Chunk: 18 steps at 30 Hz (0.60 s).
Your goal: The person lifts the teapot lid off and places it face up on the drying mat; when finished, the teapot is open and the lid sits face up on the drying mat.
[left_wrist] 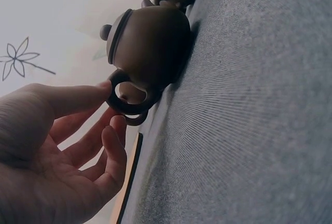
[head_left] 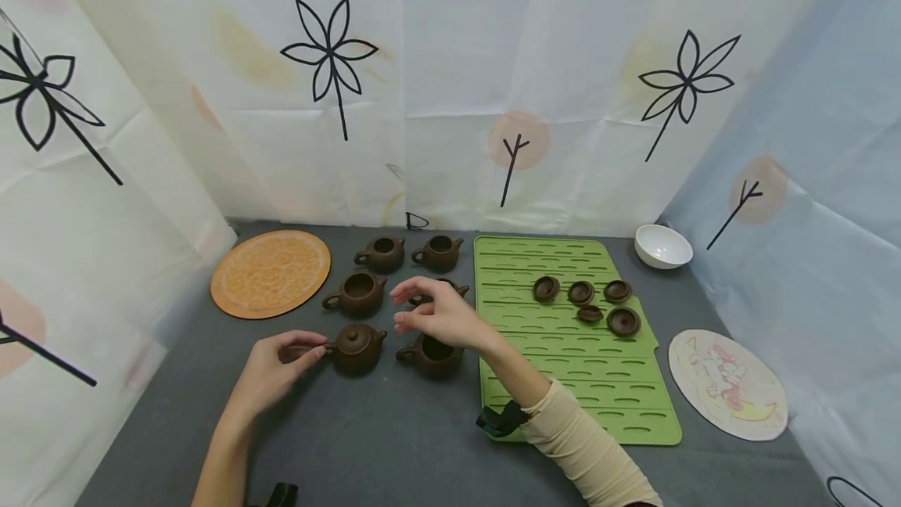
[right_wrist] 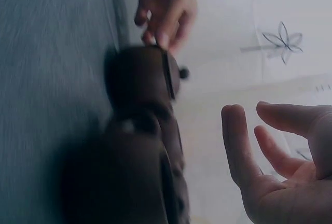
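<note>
My left hand (head_left: 271, 374) pinches the loop handle of a small brown teapot (head_left: 357, 350), which stands upright with its knobbed lid on. In the left wrist view, thumb and fingertips meet at that teapot's handle (left_wrist: 136, 107). My right hand (head_left: 443, 315) hovers over the right-hand teapots with fingers loosely bent and nothing between them. Below it stands a lidless teapot (head_left: 438, 362); another teapot (head_left: 461, 289) behind is partly hidden by the hand. Further lidless teapots stand behind: one at the left (head_left: 359, 293) and two at the back (head_left: 383, 254).
A green ribbed mat (head_left: 577, 405) on the right bears several brown teapot lids (head_left: 623, 322). Beyond its far corner is a white bowl (head_left: 663, 247). A round orange placemat (head_left: 271, 274) lies at the left, a pale oval placemat (head_left: 728, 386) at the right. Patterned curtains enclose the grey table.
</note>
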Motion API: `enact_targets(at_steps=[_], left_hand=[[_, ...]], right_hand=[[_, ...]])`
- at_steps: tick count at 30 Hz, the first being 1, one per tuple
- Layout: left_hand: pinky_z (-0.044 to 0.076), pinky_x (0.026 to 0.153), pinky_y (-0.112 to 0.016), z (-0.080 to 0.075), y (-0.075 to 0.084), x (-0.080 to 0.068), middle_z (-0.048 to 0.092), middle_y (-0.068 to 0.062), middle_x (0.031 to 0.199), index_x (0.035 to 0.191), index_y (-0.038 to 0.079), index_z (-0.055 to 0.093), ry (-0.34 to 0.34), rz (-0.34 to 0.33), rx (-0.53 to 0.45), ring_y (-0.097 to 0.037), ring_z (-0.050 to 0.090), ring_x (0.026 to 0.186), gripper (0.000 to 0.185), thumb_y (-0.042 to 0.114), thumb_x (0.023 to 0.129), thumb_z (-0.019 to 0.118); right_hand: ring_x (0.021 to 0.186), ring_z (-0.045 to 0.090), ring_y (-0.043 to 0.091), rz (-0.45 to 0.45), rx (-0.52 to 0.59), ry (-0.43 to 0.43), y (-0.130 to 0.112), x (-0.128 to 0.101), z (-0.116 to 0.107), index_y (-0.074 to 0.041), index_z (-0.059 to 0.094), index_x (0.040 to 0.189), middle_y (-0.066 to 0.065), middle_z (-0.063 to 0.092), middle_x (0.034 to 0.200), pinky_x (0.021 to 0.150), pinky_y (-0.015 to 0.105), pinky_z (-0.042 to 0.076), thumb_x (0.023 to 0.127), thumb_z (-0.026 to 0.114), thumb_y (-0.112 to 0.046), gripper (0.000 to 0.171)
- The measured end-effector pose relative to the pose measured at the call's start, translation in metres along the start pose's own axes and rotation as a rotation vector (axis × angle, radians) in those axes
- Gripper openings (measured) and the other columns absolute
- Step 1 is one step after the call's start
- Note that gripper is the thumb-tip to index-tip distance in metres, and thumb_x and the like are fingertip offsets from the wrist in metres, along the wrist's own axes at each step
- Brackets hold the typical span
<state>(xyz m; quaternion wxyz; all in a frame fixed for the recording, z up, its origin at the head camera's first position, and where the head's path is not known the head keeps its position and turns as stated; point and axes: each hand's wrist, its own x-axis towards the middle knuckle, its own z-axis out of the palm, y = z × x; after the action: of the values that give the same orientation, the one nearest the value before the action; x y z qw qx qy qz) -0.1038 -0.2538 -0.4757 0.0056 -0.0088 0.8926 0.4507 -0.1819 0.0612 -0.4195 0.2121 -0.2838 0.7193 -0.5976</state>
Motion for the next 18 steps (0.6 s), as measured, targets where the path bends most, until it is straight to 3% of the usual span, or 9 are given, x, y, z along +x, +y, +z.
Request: enact_targets(at_steps=[4,8,18], left_hand=[[0.055,0.076,-0.023,0.001,0.000,0.001,0.082,-0.008,0.119,0.120,0.016,0.082,0.004,-0.010,0.000,-0.005,0.074,0.093,0.021,0.027,0.103,0.078],[0.055,0.076,-0.022,0.002,0.001,0.001,0.082,-0.010,0.120,0.122,0.014,0.081,0.001,-0.024,-0.003,-0.008,0.075,0.095,0.023,0.026,0.103,0.078],[0.055,0.075,-0.023,0.001,-0.001,0.001,0.082,-0.010,0.120,0.122,0.014,0.081,0.000,-0.026,-0.012,-0.004,0.075,0.094,0.024,0.027,0.103,0.078]], right_hand=[[0.105,0.080,0.039,0.001,-0.031,-0.058,0.004,0.016,0.024,0.000,0.062,0.141,0.025,0.063,0.135,0.096,0.044,0.066,0.106,0.069,-0.005,0.036],[0.095,0.082,0.023,0.009,-0.050,-0.088,0.010,0.029,0.041,0.002,0.065,0.138,0.024,0.064,0.133,0.086,0.024,0.063,0.105,0.071,-0.005,0.034],[0.075,0.073,0.006,0.029,-0.139,-0.092,0.019,0.044,0.054,0.001,0.075,0.128,0.021,0.075,0.123,0.080,0.039,0.066,0.102,0.074,-0.004,0.026]])
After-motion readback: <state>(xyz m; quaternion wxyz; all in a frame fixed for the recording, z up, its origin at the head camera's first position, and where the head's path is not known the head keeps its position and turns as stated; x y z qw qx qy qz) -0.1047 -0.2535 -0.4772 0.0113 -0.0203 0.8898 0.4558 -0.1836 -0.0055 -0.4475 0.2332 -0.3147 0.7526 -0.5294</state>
